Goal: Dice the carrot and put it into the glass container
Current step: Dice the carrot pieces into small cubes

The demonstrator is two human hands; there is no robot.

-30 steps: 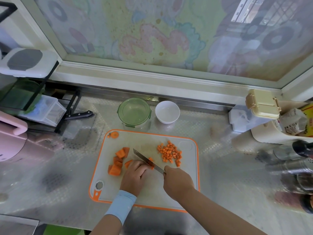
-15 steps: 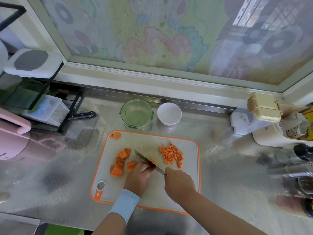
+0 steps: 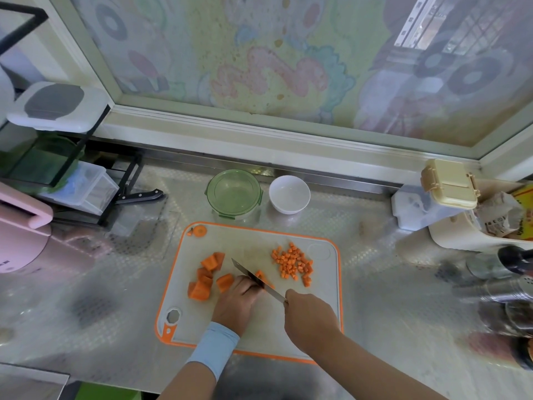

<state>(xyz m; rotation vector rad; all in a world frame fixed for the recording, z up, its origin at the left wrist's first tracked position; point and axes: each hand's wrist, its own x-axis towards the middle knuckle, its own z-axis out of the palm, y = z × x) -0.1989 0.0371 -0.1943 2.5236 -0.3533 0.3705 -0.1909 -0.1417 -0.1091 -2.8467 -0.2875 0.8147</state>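
On the orange-rimmed cutting board (image 3: 323, 307), my left hand (image 3: 238, 303) holds down a small carrot piece (image 3: 260, 274) with curled fingers. My right hand (image 3: 310, 320) grips the handle of a knife (image 3: 253, 278), whose blade lies across that piece right against my left fingertips. Several larger carrot chunks (image 3: 206, 277) lie to the left of my left hand. A pile of diced carrot (image 3: 292, 264) sits on the right part of the board. The glass container (image 3: 234, 194) with its green clip lid on stands just behind the board.
A white bowl (image 3: 289, 194) stands to the right of the container. A black-handled knife (image 3: 141, 195) lies under the rack at the left beside a pink appliance (image 3: 20, 235). Boxes, a cream tub (image 3: 473, 235) and metal bottles (image 3: 501, 281) crowd the right side.
The blade has edged along the held carrot piece between cuts. Both hands stay in the same place on the board, and the camera has shifted slightly.
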